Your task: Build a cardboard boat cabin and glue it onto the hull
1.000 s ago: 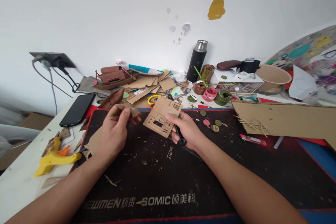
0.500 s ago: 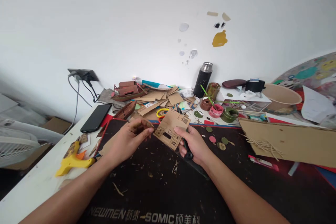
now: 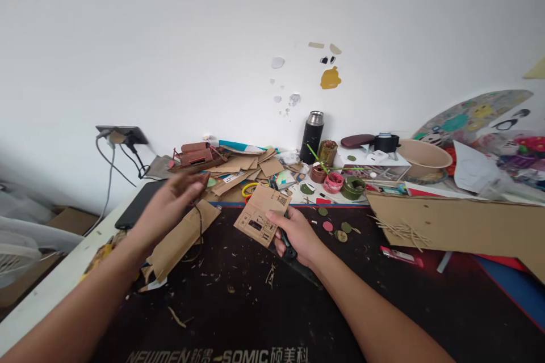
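Observation:
A printed piece of cardboard (image 3: 261, 212) is held in my right hand (image 3: 296, 232), thumb on top, above the dark desk mat. The same hand has a dark-handled tool (image 3: 288, 248) gripped beneath the cardboard; its blade side is partly hidden. To the left, my left hand (image 3: 168, 204) is raised near the small brown boat pieces, its fingers bent and blurred, and whether they hold anything is unclear. Below it lies a folded cardboard strip (image 3: 179, 241) with a dark cord (image 3: 200, 227) over it.
Cardboard scraps (image 3: 238, 164), a brown model boat (image 3: 198, 154), a black flask (image 3: 312, 139) and paint jars (image 3: 352, 187) line the back. A phone (image 3: 135, 204) lies left. A large cardboard sheet (image 3: 460, 227) with thin sticks is at right.
My left hand has moved away from the printed cardboard to the left, uncovering the folded strip. My right hand keeps its hold. The camera view has shifted rightward.

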Demonstrator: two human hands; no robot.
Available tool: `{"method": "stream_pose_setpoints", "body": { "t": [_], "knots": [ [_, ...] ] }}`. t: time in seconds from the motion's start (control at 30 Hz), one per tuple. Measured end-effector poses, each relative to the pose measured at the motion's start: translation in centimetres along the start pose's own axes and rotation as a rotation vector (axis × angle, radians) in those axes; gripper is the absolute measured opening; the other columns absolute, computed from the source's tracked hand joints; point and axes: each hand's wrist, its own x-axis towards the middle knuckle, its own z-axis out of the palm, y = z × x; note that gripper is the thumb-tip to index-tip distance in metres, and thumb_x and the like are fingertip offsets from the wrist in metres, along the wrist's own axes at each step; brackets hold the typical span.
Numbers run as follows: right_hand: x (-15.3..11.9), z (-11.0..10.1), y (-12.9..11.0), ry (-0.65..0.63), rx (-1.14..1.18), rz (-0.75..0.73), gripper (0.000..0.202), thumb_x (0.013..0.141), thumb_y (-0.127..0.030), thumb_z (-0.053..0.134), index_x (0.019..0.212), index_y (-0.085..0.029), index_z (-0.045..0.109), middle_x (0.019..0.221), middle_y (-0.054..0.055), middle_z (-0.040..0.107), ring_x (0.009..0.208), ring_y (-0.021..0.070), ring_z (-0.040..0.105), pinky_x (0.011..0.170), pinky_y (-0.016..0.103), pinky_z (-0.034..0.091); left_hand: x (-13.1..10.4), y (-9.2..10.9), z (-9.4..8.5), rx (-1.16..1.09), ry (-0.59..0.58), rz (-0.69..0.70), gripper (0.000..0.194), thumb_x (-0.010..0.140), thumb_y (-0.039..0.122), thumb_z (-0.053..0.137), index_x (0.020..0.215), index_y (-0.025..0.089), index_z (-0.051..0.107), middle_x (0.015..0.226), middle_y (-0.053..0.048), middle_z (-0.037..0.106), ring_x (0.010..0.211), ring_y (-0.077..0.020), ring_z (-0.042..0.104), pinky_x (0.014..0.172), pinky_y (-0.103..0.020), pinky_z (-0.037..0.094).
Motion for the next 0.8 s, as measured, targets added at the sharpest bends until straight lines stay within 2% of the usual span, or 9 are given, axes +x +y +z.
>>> {"method": "stream_pose_setpoints", "body": {
  "t": [0.03, 0.1, 0.23, 0.33, 0.4, 0.47, 0.53, 0.63, 0.8],
  "knots": [
    [0.0, 0.0, 0.0, 0.0, -0.001, -0.009, 0.058, 0.072, -0.067, 0.089, 0.093, -0.025, 0.054, 0.053, -0.013, 0.051, 0.033, 0.008, 0.043, 0.033, 0.022, 0.041, -1.3, 0.2, 1.5, 0.026, -0.208, -0.006, 0.063, 0.086, 0.064, 0.079, 0.131, 0.021, 0.07, 0.138, -0.014, 0.075, 0.128, -0.0368, 0.068, 0.113, -0.051, 0.053],
    [0.1, -0.1, 0.0, 0.006, 0.001, -0.024, 0.058, 0.073, -0.067, 0.089, 0.094, -0.025, 0.054, 0.054, -0.013, 0.051, 0.033, 0.008, 0.043, 0.033, 0.022, 0.042, -3.6, 0.7, 4.3, 0.008, -0.397, -0.007, 0.062, 0.082, 0.064, 0.081, 0.129, 0.025, 0.073, 0.132, -0.012, 0.078, 0.124, -0.0375, 0.07, 0.107, -0.05, 0.056],
    [0.2, -0.2, 0.0, -0.003, 0.017, -0.024, 0.061, 0.073, -0.068, 0.09, 0.096, -0.025, 0.053, 0.054, -0.014, 0.052, 0.033, 0.0083, 0.043, 0.032, 0.021, 0.041, -5.7, 1.3, 7.3, -0.083, -0.502, -0.103, 0.059, 0.078, 0.058, 0.085, 0.123, 0.023, 0.071, 0.109, -0.009, 0.081, 0.094, -0.0297, 0.075, 0.078, -0.039, 0.061],
    [0.2, -0.1, 0.0, -0.09, 0.023, -0.016, 0.06, 0.076, -0.068, 0.09, 0.094, -0.025, 0.052, 0.057, -0.012, 0.055, 0.034, 0.0081, 0.045, 0.034, 0.021, 0.043, -5.2, 0.8, 6.9, -0.125, -0.401, -0.098, 0.043, 0.082, 0.055, 0.081, 0.105, 0.022, 0.069, 0.093, -0.005, 0.076, 0.08, -0.0232, 0.07, 0.066, -0.033, 0.055],
    [0.1, 0.0, -0.1, -0.163, 0.032, -0.01, 0.058, 0.08, -0.07, 0.086, 0.096, -0.024, 0.055, 0.06, -0.012, 0.056, 0.034, 0.0076, 0.045, 0.035, 0.021, 0.044, -4.7, 0.2, 6.1, -0.097, -0.185, 0.002, 0.032, 0.086, 0.05, 0.078, 0.097, 0.023, 0.066, 0.089, -0.002, 0.073, 0.078, -0.021, 0.068, 0.066, -0.031, 0.054],
    [0.1, 0.1, -0.2, -0.198, 0.059, -0.01, 0.058, 0.084, -0.074, 0.081, 0.1, -0.023, 0.058, 0.06, -0.011, 0.055, 0.034, 0.0073, 0.044, 0.035, 0.021, 0.044, -4.5, -0.6, 5.2, 0.015, 0.072, 0.241, 0.019, 0.088, 0.038, 0.076, 0.092, 0.024, 0.064, 0.092, -0.002, 0.07, 0.085, -0.0209, 0.068, 0.074, -0.032, 0.056],
    [0.1, 0.0, -0.2, -0.188, 0.097, -0.02, 0.059, 0.085, -0.077, 0.077, 0.097, -0.024, 0.057, 0.06, -0.011, 0.055, 0.034, 0.0075, 0.043, 0.034, 0.022, 0.043, -4.6, -1.4, 4.5, 0.218, 0.235, 0.555, 0.008, 0.088, 0.022, 0.073, 0.092, 0.025, 0.066, 0.098, -0.002, 0.07, 0.096, -0.0214, 0.069, 0.085, -0.034, 0.058],
    [0.1, -0.1, -0.1, -0.16, 0.137, -0.009, 0.064, 0.082, -0.084, 0.075, 0.087, -0.025, 0.05, 0.059, -0.01, 0.056, 0.034, 0.0081, 0.043, 0.033, 0.023, 0.043, -5.1, -2.2, 4.0, 0.486, 0.209, 0.862, 0.026, 0.088, 0.007, 0.067, 0.104, 0.027, 0.07, 0.108, -0.003, 0.072, 0.1, -0.0197, 0.072, 0.088, -0.032, 0.059],
    [0.1, -0.1, -0.1, -0.091, 0.102, 0.029, 0.064, 0.077, -0.076, 0.085, 0.088, -0.027, 0.046, 0.056, -0.012, 0.054, 0.034, 0.0082, 0.043, 0.034, 0.021, 0.042, -5.9, -2.1, 4.7, 0.59, 0.088, 0.961, 0.034, 0.091, 0.003, 0.064, 0.113, 0.028, 0.069, 0.11, -0.003, 0.071, 0.099, -0.0182, 0.073, 0.087, -0.031, 0.061]
  ]
}}
